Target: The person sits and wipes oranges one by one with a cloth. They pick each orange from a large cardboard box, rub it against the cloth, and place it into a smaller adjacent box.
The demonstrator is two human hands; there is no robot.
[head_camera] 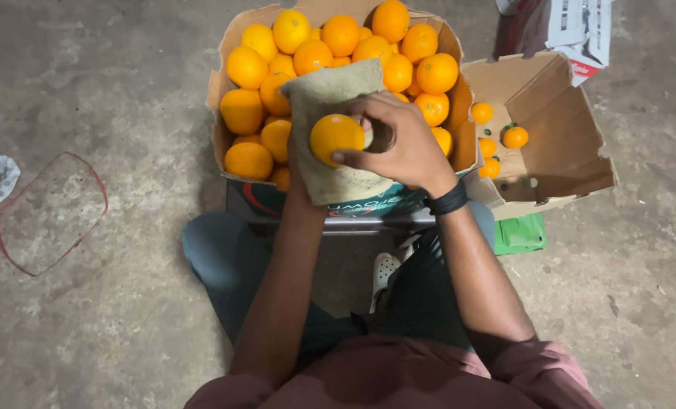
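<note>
Right hand: the right hand [399, 140] is curling its fingers [361, 157] closed around an orange [333, 136], gripping it from above.
Left hand: the left hand [298, 170] is lying almost wholly hidden under a beige cloth [330, 95], cupping the cloth beneath the orange; how far its fingers are bent cannot be told.
Orange: it is resting on the cloth, over the near edge of the big cardboard box [220, 83].
Around: the big box is brimming with oranges; a smaller cardboard box [565, 144] is touching its right side, holding a few small oranges [514, 136].
Surface: a stained concrete floor [88, 303] is carrying both boxes.
</note>
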